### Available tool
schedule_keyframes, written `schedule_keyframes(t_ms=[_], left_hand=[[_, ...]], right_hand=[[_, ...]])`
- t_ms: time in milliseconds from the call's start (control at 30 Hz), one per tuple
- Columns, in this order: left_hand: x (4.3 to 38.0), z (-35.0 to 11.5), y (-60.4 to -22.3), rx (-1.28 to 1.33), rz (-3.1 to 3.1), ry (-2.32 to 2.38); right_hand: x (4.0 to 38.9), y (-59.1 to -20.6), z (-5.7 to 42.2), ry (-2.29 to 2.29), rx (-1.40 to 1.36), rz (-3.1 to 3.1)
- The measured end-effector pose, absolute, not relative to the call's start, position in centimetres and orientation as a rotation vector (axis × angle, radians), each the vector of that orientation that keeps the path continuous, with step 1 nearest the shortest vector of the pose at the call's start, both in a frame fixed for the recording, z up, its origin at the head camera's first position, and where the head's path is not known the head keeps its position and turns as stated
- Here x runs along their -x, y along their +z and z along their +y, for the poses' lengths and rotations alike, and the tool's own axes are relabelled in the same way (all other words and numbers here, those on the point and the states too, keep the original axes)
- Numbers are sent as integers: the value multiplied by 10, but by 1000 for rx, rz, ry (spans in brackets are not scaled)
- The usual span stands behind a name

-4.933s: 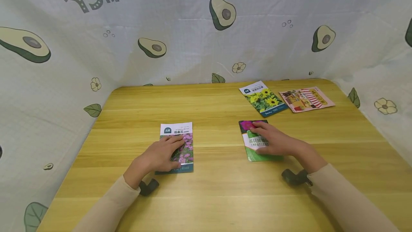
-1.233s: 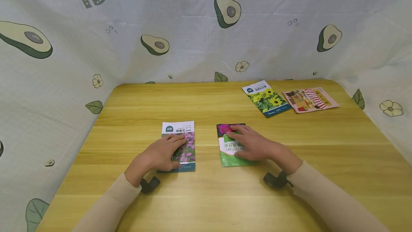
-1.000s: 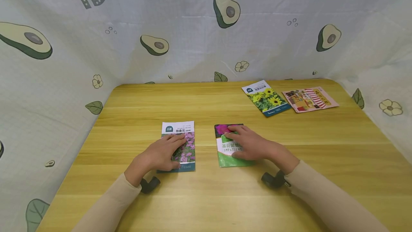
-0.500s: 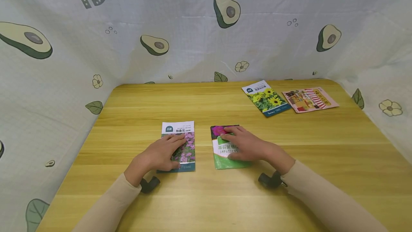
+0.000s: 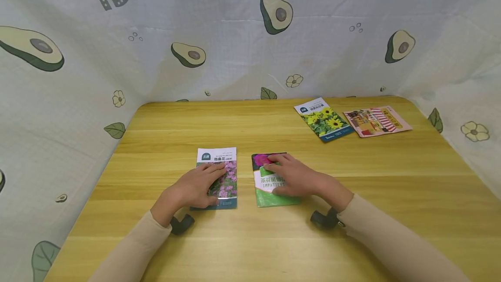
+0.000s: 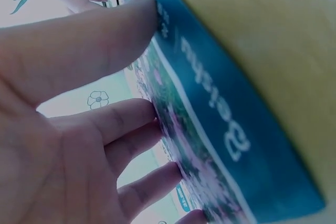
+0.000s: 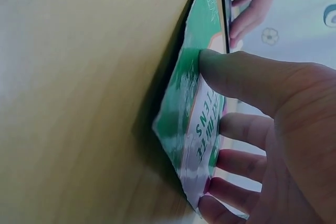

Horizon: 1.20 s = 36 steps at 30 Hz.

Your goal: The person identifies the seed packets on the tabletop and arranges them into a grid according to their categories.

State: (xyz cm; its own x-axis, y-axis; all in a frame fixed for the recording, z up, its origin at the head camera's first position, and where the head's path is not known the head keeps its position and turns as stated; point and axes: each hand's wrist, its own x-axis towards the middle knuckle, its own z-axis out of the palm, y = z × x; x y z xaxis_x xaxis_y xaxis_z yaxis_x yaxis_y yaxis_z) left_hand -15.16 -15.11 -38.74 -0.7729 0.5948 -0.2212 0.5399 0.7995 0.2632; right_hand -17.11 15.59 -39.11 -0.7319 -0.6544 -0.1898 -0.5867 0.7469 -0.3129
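Left hand (image 5: 198,186): grip spread, clasping nothing, fingertips resting on the purple-flower packet (image 5: 229,182), well in from the left edge of the desk (image 5: 250,247). Right hand (image 5: 296,178): grip also spread, clasping nothing, fingertips on the green-and-white packet (image 5: 268,199). A narrow strip separates these packets' facing edges; broad surface extends toward the near side. Toward the far right corner, the yellow-flower packet (image 5: 325,121) lies just beside the pink packet (image 5: 377,122).
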Motion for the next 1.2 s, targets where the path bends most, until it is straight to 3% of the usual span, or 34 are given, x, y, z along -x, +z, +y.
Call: schedule_keyframes(t_ms=[1200], left_hand=[[148,-151,-388,-831,2712,283]], right_hand=[[170,-394,130,-373,940,2682]])
